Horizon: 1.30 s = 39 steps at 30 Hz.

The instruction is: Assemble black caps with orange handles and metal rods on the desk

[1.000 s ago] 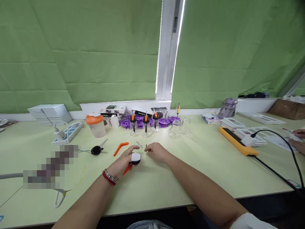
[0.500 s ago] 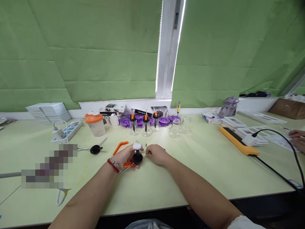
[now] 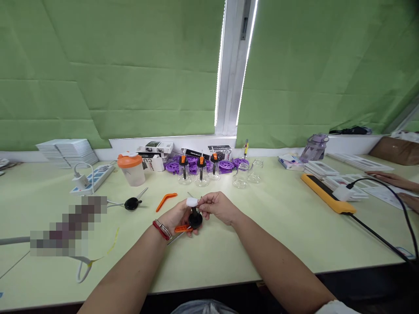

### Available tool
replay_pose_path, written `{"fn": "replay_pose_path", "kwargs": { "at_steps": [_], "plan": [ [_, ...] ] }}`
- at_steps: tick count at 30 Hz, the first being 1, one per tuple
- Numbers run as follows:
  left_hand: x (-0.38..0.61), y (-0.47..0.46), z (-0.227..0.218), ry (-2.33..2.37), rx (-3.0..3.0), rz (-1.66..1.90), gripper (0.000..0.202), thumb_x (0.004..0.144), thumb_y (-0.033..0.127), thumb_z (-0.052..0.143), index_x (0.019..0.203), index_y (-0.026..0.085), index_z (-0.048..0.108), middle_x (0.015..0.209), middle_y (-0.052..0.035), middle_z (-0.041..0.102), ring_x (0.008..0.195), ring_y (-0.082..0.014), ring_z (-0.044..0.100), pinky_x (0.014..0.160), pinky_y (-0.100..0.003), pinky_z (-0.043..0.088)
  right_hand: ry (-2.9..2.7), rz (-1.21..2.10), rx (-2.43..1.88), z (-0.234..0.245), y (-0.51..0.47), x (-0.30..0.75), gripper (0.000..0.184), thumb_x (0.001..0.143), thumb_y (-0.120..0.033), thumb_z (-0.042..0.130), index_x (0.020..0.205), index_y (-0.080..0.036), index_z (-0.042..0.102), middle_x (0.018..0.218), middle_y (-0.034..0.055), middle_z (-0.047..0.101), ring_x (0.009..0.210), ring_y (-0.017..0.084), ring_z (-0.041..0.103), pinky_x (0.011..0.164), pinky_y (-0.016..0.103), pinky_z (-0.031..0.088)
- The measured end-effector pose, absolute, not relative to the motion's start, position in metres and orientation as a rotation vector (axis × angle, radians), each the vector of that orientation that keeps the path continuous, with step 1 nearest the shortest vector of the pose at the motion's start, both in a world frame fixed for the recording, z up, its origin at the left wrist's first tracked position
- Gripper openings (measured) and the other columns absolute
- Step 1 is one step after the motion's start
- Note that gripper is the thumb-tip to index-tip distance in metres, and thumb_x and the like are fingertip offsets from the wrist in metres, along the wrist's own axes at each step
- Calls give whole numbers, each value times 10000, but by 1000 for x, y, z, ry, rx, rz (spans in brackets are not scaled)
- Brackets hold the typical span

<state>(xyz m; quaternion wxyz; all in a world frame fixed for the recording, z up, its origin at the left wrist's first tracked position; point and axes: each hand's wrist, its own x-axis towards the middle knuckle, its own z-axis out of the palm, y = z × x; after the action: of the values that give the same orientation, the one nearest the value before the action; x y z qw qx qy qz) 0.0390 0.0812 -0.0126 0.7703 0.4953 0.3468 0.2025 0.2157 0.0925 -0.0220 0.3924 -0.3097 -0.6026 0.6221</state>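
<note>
My left hand is closed around a black bottle lid, which has a white piece at its top. An orange lever and a thin metal rod stick out from the same hand. With fingertips pinched together, my right hand is up against the lid beside the white piece; whatever it grips is too small to make out. A loose orange lever lies beyond my left wrist. Farther left lies another black lid with a metal rod.
Behind my hands stand several glass bottles, some with black lids and orange levers. Purple plastic parts and small boxes line the wall. An orange-lidded cup stands left; a yellow power strip and another person's hands are right.
My right hand has moved from the tabletop to the lid in my left hand, with its fingertips now beside the white piece. My left hand has shifted slightly right. The other person's hands have moved inward.
</note>
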Motion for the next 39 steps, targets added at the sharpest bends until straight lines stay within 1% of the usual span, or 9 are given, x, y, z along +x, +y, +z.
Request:
{"fn": "replay_pose_path", "kwargs": {
  "at_steps": [2,4,7,10,17,22,26,35,39],
  "plan": [
    [39,82,-14,763,1065,433,476,759,536,419,953,124,560,645,-80,625,505,-196,598,392,-244,418,-1530,1554,-781,-23,93,215,244,612,-313,747,759,-132,674,553,-20,580,481,90,503,508,257,421],
    [40,83,-15,785,1050,443,464,763,529,426,955,126,552,615,-68,613,501,-196,599,395,-245,425,-1543,1529,-766,-26,94,214,211,608,-291,747,733,-139,674,576,-24,582,494,79,490,526,251,409],
    [40,83,-17,817,1026,458,446,762,517,440,958,130,544,591,-59,603,498,-198,603,391,-244,427,-1545,1514,-744,-29,95,212,185,594,-257,747,727,-147,680,626,-21,594,543,78,484,563,249,400],
    [40,84,-20,826,1008,461,451,745,527,451,953,135,535,575,-53,596,489,-204,606,379,-245,425,-1531,1507,-745,-32,96,210,177,587,-244,744,724,-152,681,632,-24,587,563,82,475,574,249,391],
    [40,87,-23,831,1000,463,466,704,550,496,942,149,516,619,-62,621,486,-209,618,373,-253,435,-1502,1503,-725,-30,94,208,179,576,-248,749,710,-154,675,631,-24,585,574,84,457,591,251,379],
    [40,88,-25,829,1007,460,468,698,556,497,934,153,514,614,-51,612,486,-207,621,366,-248,435,-1501,1516,-706,-31,93,208,181,589,-251,751,723,-154,677,628,-25,581,611,101,490,647,269,396],
    [41,87,-24,838,1009,462,472,690,557,493,930,151,513,617,-55,614,473,-201,616,360,-248,433,-1530,1527,-689,-33,94,208,186,592,-253,754,730,-158,674,698,-13,618,683,120,527,712,282,402],
    [42,85,-20,839,1013,454,428,701,534,483,918,165,504,581,-33,590,476,-197,612,356,-238,425,-1509,1554,-703,-34,94,207,188,569,-219,768,706,-156,655,691,-20,610,675,113,527,695,272,403],
    [41,85,-20,839,1024,446,435,703,542,471,925,170,498,597,-34,603,478,-195,612,356,-239,426,-1529,1535,-704,-33,93,207,210,573,-233,771,738,-151,669,725,-6,618,704,125,538,720,288,413]
  ]
}}
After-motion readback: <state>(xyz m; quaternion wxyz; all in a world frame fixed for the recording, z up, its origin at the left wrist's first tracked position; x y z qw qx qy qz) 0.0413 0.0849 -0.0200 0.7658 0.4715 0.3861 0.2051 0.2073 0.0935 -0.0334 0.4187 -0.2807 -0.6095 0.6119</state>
